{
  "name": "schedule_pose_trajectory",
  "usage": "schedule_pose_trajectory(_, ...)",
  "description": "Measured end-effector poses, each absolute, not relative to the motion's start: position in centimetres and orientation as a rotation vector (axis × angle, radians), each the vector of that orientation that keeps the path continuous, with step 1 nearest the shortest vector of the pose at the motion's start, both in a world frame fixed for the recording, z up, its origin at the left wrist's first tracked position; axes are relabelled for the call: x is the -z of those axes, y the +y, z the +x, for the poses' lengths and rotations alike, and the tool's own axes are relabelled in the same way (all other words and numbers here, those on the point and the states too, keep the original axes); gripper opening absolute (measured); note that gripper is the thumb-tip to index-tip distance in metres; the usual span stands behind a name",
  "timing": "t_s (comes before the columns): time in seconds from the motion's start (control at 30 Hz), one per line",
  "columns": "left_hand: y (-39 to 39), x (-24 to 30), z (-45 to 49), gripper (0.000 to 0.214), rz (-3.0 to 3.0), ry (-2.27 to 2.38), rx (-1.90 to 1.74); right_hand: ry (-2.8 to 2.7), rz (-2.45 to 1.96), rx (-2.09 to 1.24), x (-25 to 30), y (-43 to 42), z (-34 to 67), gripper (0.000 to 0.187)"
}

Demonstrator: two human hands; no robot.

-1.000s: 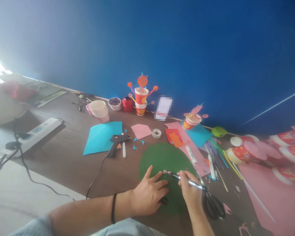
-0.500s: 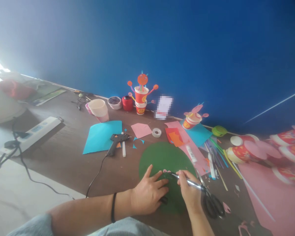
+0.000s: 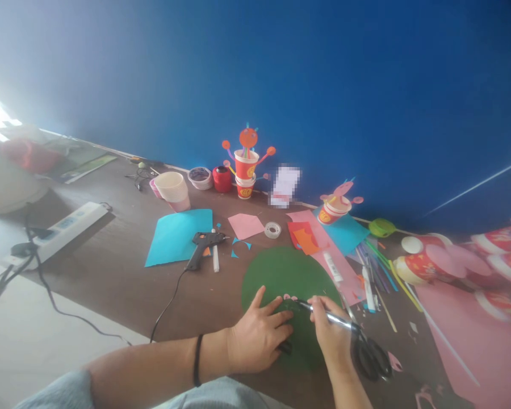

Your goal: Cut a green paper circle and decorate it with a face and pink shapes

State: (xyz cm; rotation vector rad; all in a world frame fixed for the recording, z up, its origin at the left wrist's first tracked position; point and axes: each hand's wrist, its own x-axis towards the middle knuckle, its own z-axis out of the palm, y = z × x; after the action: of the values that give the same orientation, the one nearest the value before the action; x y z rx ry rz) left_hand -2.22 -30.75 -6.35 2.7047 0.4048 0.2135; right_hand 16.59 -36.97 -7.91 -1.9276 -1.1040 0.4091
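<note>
A round dark green mat [image 3: 287,267] lies on the table in front of me. My left hand [image 3: 259,335] rests on its left part with the fingers spread. Just beyond those fingertips are small pink paper pieces [image 3: 289,297]. In my right hand [image 3: 330,329] is a black and silver pen [image 3: 334,320], its tip pointing left at the pink pieces. Whether the tip touches them I cannot tell. Under my left hand a small black object [image 3: 285,346] shows in part. Black-handled scissors [image 3: 371,355] lie beside my right wrist, their blades partly hidden.
Left of the mat lies a glue gun [image 3: 202,247] with its cord, near blue paper [image 3: 176,238]. A tape roll [image 3: 272,229], red cup figures [image 3: 244,167] and a stack of cups [image 3: 172,190] stand farther back. Pink sheets [image 3: 472,335] and several decorated cups [image 3: 426,264] are at right.
The whole view has shifted very slightly. Both hands stay in nearly the same place, with the pen tip still by the pink pieces.
</note>
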Motion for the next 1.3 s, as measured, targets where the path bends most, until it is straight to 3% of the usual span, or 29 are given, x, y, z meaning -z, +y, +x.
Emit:
schedule_pose_trajectory(0.27, -30.8, 6.4, -2.2, 0.034, 2.682, 0.405, -0.195, -1.103, -1.939, -0.385, 8.4, -37.1, 16.8, 0.033)
schedule_pose_trajectory(0.9, -30.7, 6.2, -2.3, 0.035, 2.726, 0.4, -0.214, -1.189, -1.919, -0.838, 7.2, -37.9, 18.6, 0.019)
schedule_pose_trajectory(1.3, -30.7, 6.3, -2.2, 0.035, 2.718, 0.399, -0.231, -1.411, -1.667, -0.596, 6.7, -37.4, 18.0, 0.022)
